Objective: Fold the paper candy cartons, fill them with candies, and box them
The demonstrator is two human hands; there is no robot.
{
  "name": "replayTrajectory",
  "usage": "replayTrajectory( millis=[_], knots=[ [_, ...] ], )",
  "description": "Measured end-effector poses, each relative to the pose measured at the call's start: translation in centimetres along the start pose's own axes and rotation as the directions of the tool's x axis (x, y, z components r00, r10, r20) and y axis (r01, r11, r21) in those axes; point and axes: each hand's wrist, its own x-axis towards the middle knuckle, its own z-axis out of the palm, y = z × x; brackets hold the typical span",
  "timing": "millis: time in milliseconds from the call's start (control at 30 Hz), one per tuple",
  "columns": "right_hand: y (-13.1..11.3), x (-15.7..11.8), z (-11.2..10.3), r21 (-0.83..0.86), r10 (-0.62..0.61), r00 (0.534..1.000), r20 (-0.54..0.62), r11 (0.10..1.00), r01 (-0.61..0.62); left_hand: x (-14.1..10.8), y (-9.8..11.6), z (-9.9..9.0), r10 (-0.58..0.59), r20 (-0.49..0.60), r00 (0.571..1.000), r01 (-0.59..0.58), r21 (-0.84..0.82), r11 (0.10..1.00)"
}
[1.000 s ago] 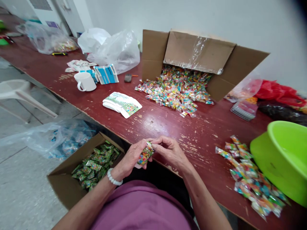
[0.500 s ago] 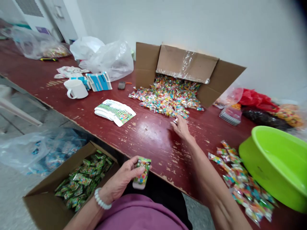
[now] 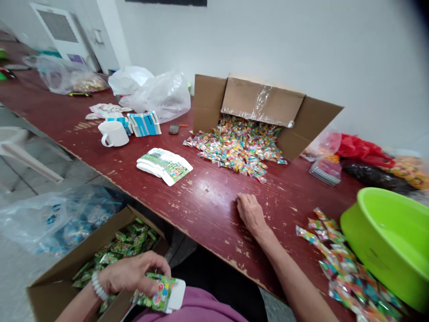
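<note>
My left hand (image 3: 137, 273) is closed around a small green printed candy box (image 3: 162, 293), tilted low in front of my lap. The box's white end flap stands out to the right. On the red table my right hand (image 3: 250, 213) rests with its fingers curled under; whatever they may hold is hidden. Beyond it, wrapped candies (image 3: 239, 150) spill out of a cardboard carton (image 3: 263, 100) lying on its side. Below my left hand, a floor-level cardboard box (image 3: 50, 286) holds many green candy boxes (image 3: 115, 250). A fanned stack of flat printed cartons (image 3: 164, 165) lies left of my right hand.
A green basin (image 3: 375, 250) stands at the right, with more wrapped candies (image 3: 348, 268) beside it. A white mug (image 3: 114, 134), plastic bags (image 3: 164, 96) and a blue-striped carton (image 3: 145, 124) are on the left. A white plastic chair (image 3: 27, 147) stands beyond the table edge.
My right hand has drawn back from the edge of the candy pile toward me. My left hand has moved left and down with the candy box, which now lies tilted sideways.
</note>
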Motion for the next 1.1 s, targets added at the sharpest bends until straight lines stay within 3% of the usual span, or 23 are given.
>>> replayTrajectory(
  millis=[167,333,433,600,633,700,767,867,967,1033,1100],
  knots=[
    [0.7,0.2,-0.8,0.153,0.041,0.999,0.007,0.987,-0.042,1.7,1.6,1.9,0.09,-0.076,0.993,-0.113,-0.398,0.91],
    [1.5,1.0,-1.7,0.255,0.236,0.971,0.029,0.938,-0.235,3.7,4.1,3.7,0.183,-0.13,0.974,-0.223,-0.473,0.852],
    [1.2,1.2,-2.3,0.349,0.326,0.942,0.081,0.876,-0.333,4.6,5.5,4.4,0.199,-0.215,0.956,-0.278,-0.449,0.849],
    [-3.5,-0.4,-3.2,0.597,0.32,0.924,0.21,0.707,-0.38,5.5,7.2,5.6,0.236,-0.336,0.912,-0.357,-0.366,0.86],
    [-4.9,-0.9,-3.4,0.662,0.3,0.925,0.232,0.648,-0.376,5.6,7.5,5.9,0.249,-0.357,0.9,-0.376,-0.351,0.857],
    [-7.7,-1.9,-4.0,0.824,0.247,0.932,0.266,0.444,-0.352,5.6,8.0,6.5,0.27,-0.385,0.882,-0.402,-0.318,0.859],
    [-9.9,-2.7,-4.5,0.864,0.234,0.934,0.271,0.368,-0.343,5.5,8.5,7.1,0.279,-0.393,0.876,-0.402,-0.278,0.872],
    [-11.7,-3.4,-5.0,0.789,0.219,0.946,0.24,0.523,-0.322,5.2,9.0,7.7,0.278,-0.41,0.869,-0.392,-0.228,0.891],
    [-11.9,-3.6,-5.2,0.744,0.076,0.978,0.193,0.638,-0.196,5.3,8.8,7.9,0.28,-0.439,0.854,-0.415,-0.251,0.874],
    [-11.5,-3.7,-5.2,0.785,0.092,0.981,0.173,0.588,-0.193,5.6,8.5,7.9,0.249,-0.448,0.859,-0.425,-0.353,0.833],
    [-11.1,-3.8,-4.9,0.843,0.22,0.947,0.235,0.44,-0.311,6.0,8.1,7.8,0.183,-0.446,0.876,-0.408,-0.482,0.775]
  ],
)
